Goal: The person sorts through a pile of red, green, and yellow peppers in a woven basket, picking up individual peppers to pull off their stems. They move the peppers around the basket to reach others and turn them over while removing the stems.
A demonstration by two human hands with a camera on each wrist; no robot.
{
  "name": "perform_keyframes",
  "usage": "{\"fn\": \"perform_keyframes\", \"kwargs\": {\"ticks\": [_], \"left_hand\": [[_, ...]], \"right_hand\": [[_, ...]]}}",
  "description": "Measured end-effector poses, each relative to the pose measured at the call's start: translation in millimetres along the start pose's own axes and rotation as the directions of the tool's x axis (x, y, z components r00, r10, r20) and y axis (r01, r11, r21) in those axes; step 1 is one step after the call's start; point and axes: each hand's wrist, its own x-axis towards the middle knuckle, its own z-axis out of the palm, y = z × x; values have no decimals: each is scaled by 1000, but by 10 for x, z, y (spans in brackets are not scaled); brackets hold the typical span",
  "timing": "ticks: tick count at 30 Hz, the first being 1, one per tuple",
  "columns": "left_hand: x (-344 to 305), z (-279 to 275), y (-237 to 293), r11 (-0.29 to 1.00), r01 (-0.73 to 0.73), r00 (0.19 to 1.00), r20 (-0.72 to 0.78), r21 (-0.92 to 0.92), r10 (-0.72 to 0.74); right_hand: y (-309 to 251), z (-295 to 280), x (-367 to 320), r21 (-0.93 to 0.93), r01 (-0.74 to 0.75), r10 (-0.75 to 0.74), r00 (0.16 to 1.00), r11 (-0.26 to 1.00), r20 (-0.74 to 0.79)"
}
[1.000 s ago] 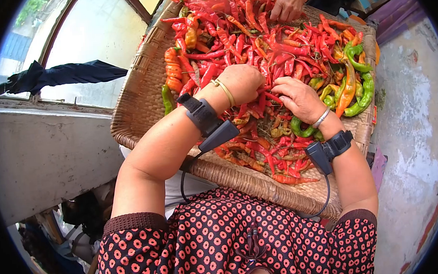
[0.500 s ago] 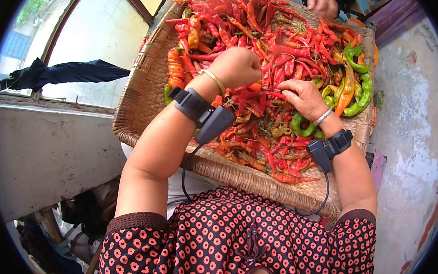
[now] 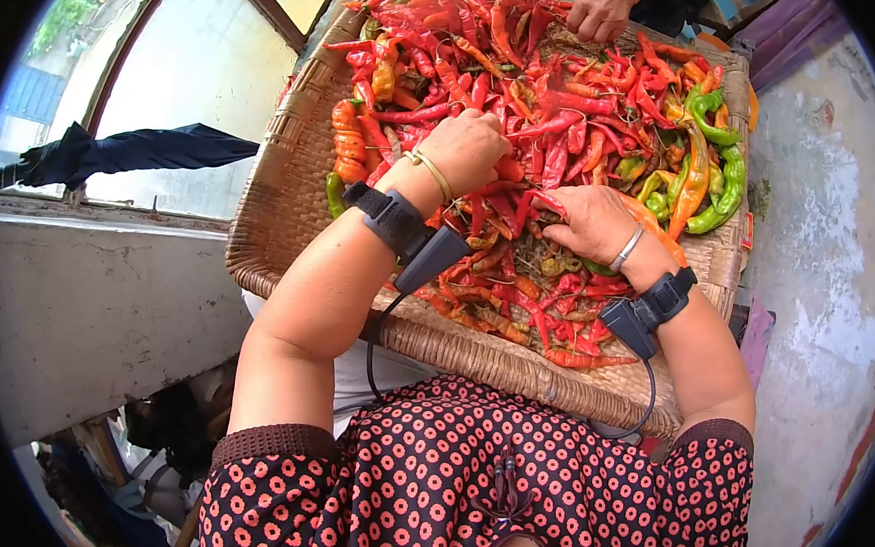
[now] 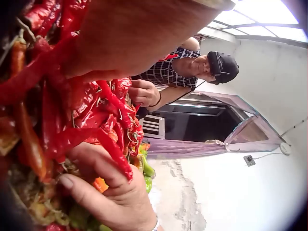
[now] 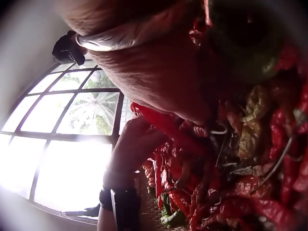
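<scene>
Red chili peppers (image 3: 426, 79) fill a woven basket (image 3: 255, 230), spread in a deep heap. My left hand (image 3: 460, 154) reaches into the middle of the heap with its fingers bent down; its fingertips are hidden, so I cannot tell what they grip. Beside it on the right, my right hand (image 3: 597, 222) holds a red chili pepper (image 4: 113, 154), which lies across its fingers in the left wrist view. The thumb of my right hand (image 4: 113, 195) stands low over shrivelled, brownish peppers. In the right wrist view, a long red pepper (image 5: 166, 126) sticks out beneath that hand.
Another person's hand (image 3: 607, 7) is at the basket's far edge. Green peppers (image 3: 723, 191) lie along its right side, and an orange, ridged pepper (image 3: 349, 143) near the left wall. A folded dark umbrella (image 3: 149, 149) rests by the window at left.
My left hand rose from the heap, then came back down into it. My right hand has moved slightly down and left. The other person's hand lifted away and returned to the peppers.
</scene>
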Motion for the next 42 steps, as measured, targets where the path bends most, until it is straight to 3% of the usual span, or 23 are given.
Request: {"fn": "perform_keyframes", "kwargs": {"ticks": [4,6,8,10,12,16,18,20,23,24,26,27,28,29,30,32,33,34,35,36,38,40,42], "left_hand": [[27,-72,-26,999,23,997,74,35,-26],[45,-138,-51,990,-13,999,-37,-140,8],[55,-230,-72,980,-25,993,-120,-198,1],[66,-354,-34,966,-40,979,-202,-256,-13],[70,-442,42,764,200,939,-103,-613,-328],[118,-364,12,523,142,896,-115,-840,-429],[135,-362,15,516,116,899,-131,-849,-418],[151,-385,74,261,106,858,-45,-960,-512],[173,-309,87,151,45,841,-44,-987,-539],[184,-309,106,151,46,841,-44,-987,-539],[198,-309,165,-60,-2,836,31,-998,-548],[207,-295,197,-60,-1,836,32,-998,-547],[219,-278,231,41,-24,888,-41,-999,-458],[231,-263,250,140,-58,928,-105,-988,-356],[232,-233,242,510,-52,924,-235,-859,-300],[151,-191,217,838,47,970,-176,-543,-169],[141,-195,245,838,47,970,-177,-543,-169],[137,-194,275,903,171,984,20,-394,-178],[131,-189,305,942,259,953,214,-213,-214],[115,-164,332,942,259,953,215,-213,-214],[85,-99,389,965,262,942,217,-6,-254],[90,-100,445,960,275,928,249,45,-278],[77,-80,470,963,264,935,229,58,-270]], "right_hand": [[93,30,9,112,34,-27,998,993,-63],[93,-51,20,303,-12,37,996,953,-77],[65,-147,18,346,-63,81,996,936,-37],[93,-183,4,563,-131,163,987,816,-6],[100,-233,-7,643,-143,185,983,752,3],[59,-465,-51,773,-181,240,970,608,39],[81,-510,-74,865,-126,329,943,485,-47],[128,-550,-93,841,-125,368,925,527,-92],[234,-560,-110,773,-167,545,797,611,-259],[295,-547,-115,774,-167,546,797,611,-259],[405,-501,-115,578,-234,526,745,782,-410],[403,-455,-72,435,-154,413,689,887,-596],[387,-473,-69,436,-155,414,689,886,-595],[347,-515,-61,115,-158,191,653,981,-733],[284,-555,-44,-220,-177,-66,617,959,-784],[205,-553,-41,-245,-150,-100,624,958,-775],[143,-536,-62,-143,-54,-49,776,988,-629],[84,-514,-77,-19,19,-25,893,1000,-449],[39,-468,-76,-45,74,-85,941,996,-327],[-1,-402,-69,-63,132,-142,970,989,-197],[-81,-290,-75,-132,171,-178,983,976,-45],[-181,-241,-96,-222,129,-91,981,966,172],[-249,-231,-120,-243,134,-96,982,961,164]]}}
